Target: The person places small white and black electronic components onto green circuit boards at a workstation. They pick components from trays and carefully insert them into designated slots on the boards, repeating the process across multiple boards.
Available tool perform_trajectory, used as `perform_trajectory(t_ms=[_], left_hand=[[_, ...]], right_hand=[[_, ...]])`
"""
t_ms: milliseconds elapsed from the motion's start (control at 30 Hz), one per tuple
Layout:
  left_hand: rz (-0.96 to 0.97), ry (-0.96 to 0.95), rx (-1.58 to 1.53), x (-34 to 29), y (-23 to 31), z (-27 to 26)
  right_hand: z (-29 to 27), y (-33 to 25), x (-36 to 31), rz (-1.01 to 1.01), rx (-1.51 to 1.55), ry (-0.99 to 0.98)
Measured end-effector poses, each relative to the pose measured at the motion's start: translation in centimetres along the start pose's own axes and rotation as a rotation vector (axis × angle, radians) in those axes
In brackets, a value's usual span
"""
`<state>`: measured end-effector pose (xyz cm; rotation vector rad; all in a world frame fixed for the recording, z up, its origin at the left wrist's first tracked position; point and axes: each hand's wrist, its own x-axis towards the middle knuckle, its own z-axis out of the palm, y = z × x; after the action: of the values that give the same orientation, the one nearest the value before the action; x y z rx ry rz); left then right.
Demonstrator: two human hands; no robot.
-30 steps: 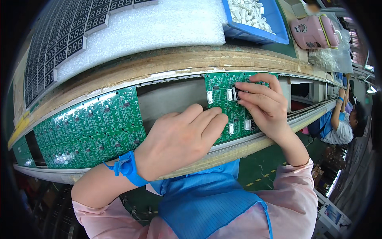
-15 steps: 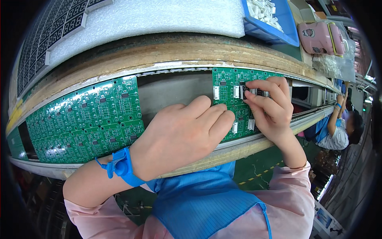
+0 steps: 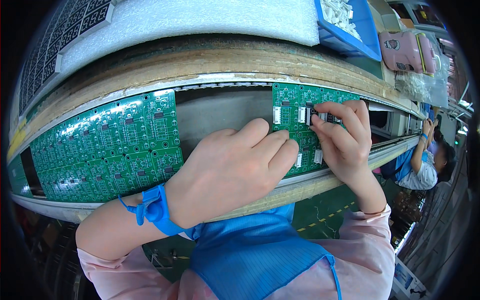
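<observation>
My right hand [image 3: 347,137] pinches a small black digit display [image 3: 309,119] between thumb and fingers, over the right-hand green circuit board panel [image 3: 286,92]. The display stands beside a white pin connector [image 3: 302,114]. Another white connector [image 3: 277,115] sits at the panel's left edge, and a third white connector [image 3: 318,156] is lower down, below my right fingers. My left hand [image 3: 232,172], with a blue wrist strap [image 3: 157,210], is closed by the panel's lower left part. Its fingers curl under, and whatever they hold is hidden.
Another green circuit board panel [image 3: 107,145] lies on the track at left, with a gap before the right one. Beyond the wooden rail [image 3: 225,57] are white foam [image 3: 215,22], digit displays [image 3: 75,32], a blue bin [image 3: 367,37] of white connectors and a pink case [image 3: 402,52]. A co-worker [image 3: 425,162] is at far right.
Both circuit board panels appear slightly shifted in the view. My right hand keeps its pinch on the digit display, which now looks more upright against the connector. My left hand stays closed.
</observation>
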<state>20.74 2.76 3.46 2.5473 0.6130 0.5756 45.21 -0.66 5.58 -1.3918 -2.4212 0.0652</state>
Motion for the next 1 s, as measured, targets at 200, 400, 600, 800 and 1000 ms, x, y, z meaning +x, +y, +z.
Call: perform_trajectory(t_ms=[200,400,600,800,1000], left_hand=[[-0.014,-0.003,-0.007,0.0,0.0,0.0],[-0.027,-0.002,-0.038,-0.1,0.0,0.0],[-0.027,-0.016,-0.054,0.0,-0.1,-0.2],[-0.03,-0.018,-0.05,-0.1,-0.2,-0.1],[-0.03,-0.031,-0.038,0.0,-0.2,-0.2]], right_hand=[[-0.2,0.6,0.7,-0.014,0.103,-0.024],[-0.5,0.7,0.9,-0.093,0.012,-0.053],[-0.7,1.5,1.3,-0.091,0.114,-0.078],[-1.0,1.7,2.0,-0.124,0.131,-0.12],[-1.3,2.1,2.2,-0.15,0.162,-0.144]])
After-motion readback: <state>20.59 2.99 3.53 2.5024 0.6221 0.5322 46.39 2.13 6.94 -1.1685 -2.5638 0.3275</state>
